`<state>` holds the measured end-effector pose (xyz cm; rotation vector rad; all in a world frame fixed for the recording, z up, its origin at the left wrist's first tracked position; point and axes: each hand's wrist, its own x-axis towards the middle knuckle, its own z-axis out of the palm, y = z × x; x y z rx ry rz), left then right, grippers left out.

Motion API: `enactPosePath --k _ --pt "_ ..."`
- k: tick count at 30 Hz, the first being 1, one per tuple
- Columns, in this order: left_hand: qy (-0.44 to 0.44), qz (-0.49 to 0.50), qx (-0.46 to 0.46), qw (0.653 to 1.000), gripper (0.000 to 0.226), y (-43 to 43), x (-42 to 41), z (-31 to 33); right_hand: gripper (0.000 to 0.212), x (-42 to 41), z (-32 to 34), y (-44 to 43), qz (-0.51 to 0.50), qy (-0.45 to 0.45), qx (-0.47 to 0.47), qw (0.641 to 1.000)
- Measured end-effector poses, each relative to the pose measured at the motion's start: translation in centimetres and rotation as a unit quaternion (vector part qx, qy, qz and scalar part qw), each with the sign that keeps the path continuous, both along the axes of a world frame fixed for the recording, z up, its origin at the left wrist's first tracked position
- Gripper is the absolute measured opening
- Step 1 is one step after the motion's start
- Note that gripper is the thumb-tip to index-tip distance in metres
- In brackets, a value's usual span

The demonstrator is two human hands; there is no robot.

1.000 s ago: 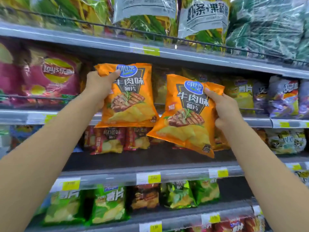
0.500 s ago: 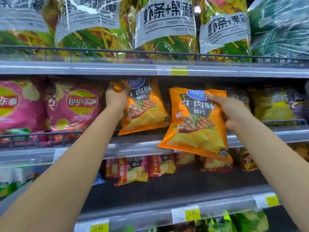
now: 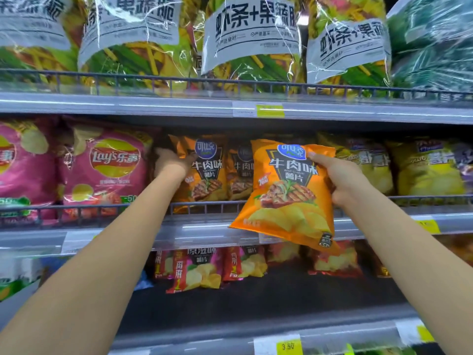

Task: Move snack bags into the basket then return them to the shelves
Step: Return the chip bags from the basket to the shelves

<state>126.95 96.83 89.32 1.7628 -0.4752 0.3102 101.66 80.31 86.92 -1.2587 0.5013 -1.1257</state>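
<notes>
The left hand [image 3: 170,165] pinches the upper left corner of a glossy orange foil crisp bag [image 3: 207,175], with the thumb on the front and the fingers behind it. One second ago this bag hung in the air in front of the shelves. Now it stands upright inside the grey metal middle shelf [image 3: 210,231], behind the dark wire rail [image 3: 102,208]. For this bag the return is nearly finished, and I think only the release is left.

The right hand [image 3: 343,180] grips the upper right edge of a second orange foil crisp bag [image 3: 289,201] of the same kind, thumb on the printed face. This bag has come higher and nearer to the shelf, but it is not in yet. It hangs tilted in front of the rail, and its lower part covers the price strip.

The middle shelf holds pink Lay's bags [image 3: 107,170] on the left. A third orange bag [image 3: 240,175] stands just beside the placed one, and yellow crisp bags [image 3: 425,170] are on the right. The upper shelf [image 3: 153,103] holds large clear bags with white labels [image 3: 250,42]. The lower shelf [image 3: 256,329] holds small red and pink bags [image 3: 197,270] at its back. The basket is not in view.
</notes>
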Motion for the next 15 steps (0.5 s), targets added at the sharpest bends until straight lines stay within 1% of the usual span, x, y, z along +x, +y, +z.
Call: enactPosePath --k 3,5,6,7,9,10,12,14,15 --pt "-0.076 0.074 0.069 0.992 0.095 0.7 -1.1 -0.3 0.056 1.3 0.8 -1.1 0.022 -0.025 0.040 0.999" --pt "-0.146 0.096 0.105 0.979 0.089 0.9 -2.6 -1.0 0.065 2.6 1.3 -2.1 0.021 -0.057 0.061 0.996" --pt "-0.178 0.097 0.106 0.974 0.086 1.0 -3.4 -1.4 0.063 2.9 1.8 -1.7 0.012 -0.069 0.072 0.995" --pt "-0.208 0.094 0.100 0.969 0.082 1.2 -4.2 -1.7 0.056 3.3 2.3 -1.4 -0.005 -0.085 0.076 0.993" --pt "-0.276 0.073 0.087 0.954 0.077 1.5 -5.6 -2.5 0.046 4.3 3.2 -1.0 -0.028 -0.107 0.069 0.991" --pt "-0.309 0.044 0.084 0.946 0.077 1.7 -6.0 -2.9 0.047 4.8 3.6 -0.6 -0.032 -0.113 0.062 0.991" --pt "-0.346 -0.067 0.095 0.931 0.083 1.9 -6.8 -3.6 0.047 5.8 4.1 0.0 -0.022 -0.112 0.046 0.992" --pt "-0.337 -0.179 0.142 0.913 0.094 1.7 -7.4 -4.2 0.050 6.5 4.4 0.6 0.023 -0.106 0.035 0.993" --pt "-0.324 -0.207 0.163 0.908 0.100 1.3 -7.5 -4.4 0.055 6.8 4.5 0.9 0.044 -0.099 0.029 0.994"
